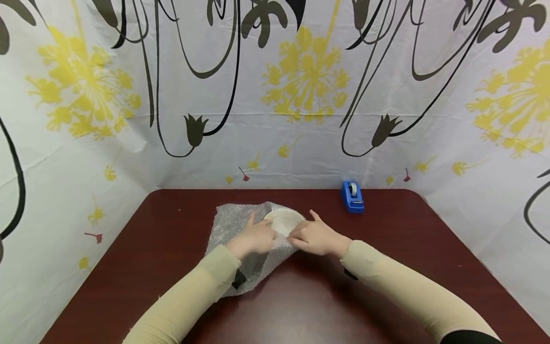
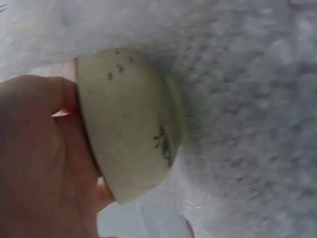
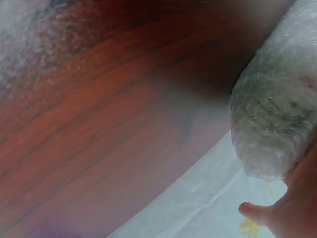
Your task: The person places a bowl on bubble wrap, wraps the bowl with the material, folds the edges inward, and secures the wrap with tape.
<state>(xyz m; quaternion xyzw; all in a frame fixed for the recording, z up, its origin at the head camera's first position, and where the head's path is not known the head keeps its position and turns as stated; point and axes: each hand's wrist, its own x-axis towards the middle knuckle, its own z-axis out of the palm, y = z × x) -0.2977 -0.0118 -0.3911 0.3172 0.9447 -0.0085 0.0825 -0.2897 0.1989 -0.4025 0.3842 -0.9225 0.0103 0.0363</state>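
A cream bowl [image 1: 284, 220] with dark painted marks sits on a sheet of bubble wrap [image 1: 229, 222], its opening upward. Bubble wrap covers the bowl's right side, where a dark pattern shows through in the right wrist view. My left hand [image 1: 259, 237] reaches over the bowl's left rim, fingers inside it and thumb raised. The bowl's left outer side [image 2: 121, 124] is bare in the left wrist view. My right hand [image 1: 317, 237] holds the wrap at the right rim with bent fingers, thumb sticking up. The fingertips inside the bowl are partly hidden.
A blue tape dispenser [image 1: 353, 197] with a roll of tape stands near the back edge of the dark red wooden table [image 1: 399, 229]. Behind and beside the table hangs a white sheet [image 1: 275, 157] printed with flowers. Loose bubble wrap spreads under the left forearm.
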